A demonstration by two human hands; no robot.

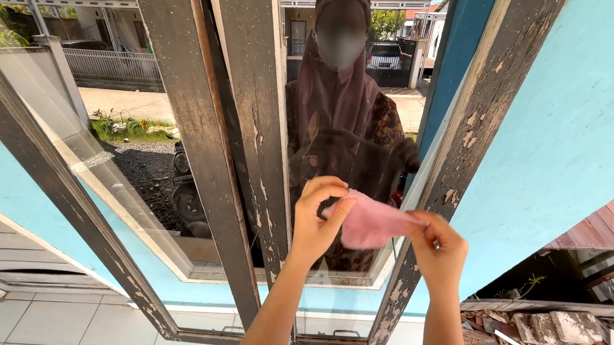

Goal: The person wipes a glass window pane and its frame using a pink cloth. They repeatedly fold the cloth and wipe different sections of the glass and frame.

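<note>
Cloth, pink soft fabric (371, 222), pinched at opposite edges by left hand (316, 219) and right hand (438, 253), stretched before glass pane of weathered wooden window frame (250, 119) (wiping not yet begun, judging by the raised cloth).

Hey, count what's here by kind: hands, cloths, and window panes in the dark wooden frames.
Hands: 2, left hand and right hand
Pink cloth: 1
Window panes: 2, left pane and right pane
Total: 5
</note>
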